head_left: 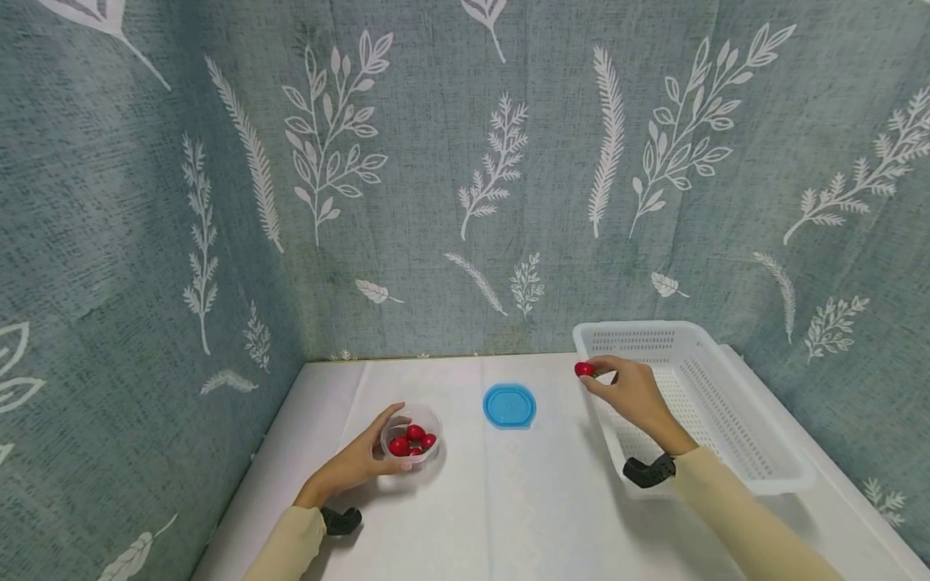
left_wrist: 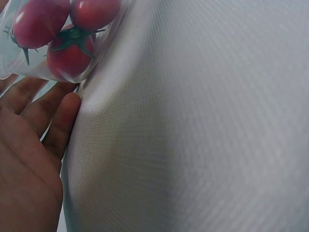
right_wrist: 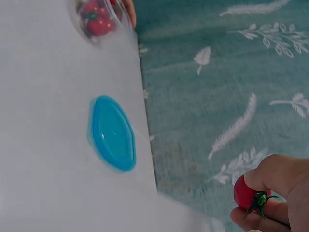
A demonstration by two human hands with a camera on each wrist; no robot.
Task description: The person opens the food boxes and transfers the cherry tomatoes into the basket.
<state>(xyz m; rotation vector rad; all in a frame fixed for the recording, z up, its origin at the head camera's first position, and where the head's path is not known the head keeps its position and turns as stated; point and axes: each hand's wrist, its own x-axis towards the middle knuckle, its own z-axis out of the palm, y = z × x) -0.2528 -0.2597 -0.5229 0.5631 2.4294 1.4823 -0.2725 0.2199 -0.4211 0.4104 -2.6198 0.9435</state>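
My left hand (head_left: 363, 453) curls round a small clear plastic tub (head_left: 411, 413) on the table, thumb at the near side and fingers at the far side. Several red cherry tomatoes (head_left: 414, 433) lie in it; the left wrist view shows green stalks on the tomatoes (left_wrist: 72, 50) through the wall. Between thumb and fingers my right hand (head_left: 630, 390) pinches one cherry tomato (right_wrist: 245, 192) with its green calyx, held over the left rim of a white basket (head_left: 726, 403). A round blue lid (head_left: 509, 406) lies on the table between the two hands.
The white-covered table (head_left: 538, 500) meets a grey-green cloth backdrop (head_left: 436, 202) with white leaf prints at the back and sides. The basket, with slotted walls, takes up the table's right side. Black wrist cameras sit at both cuffs.
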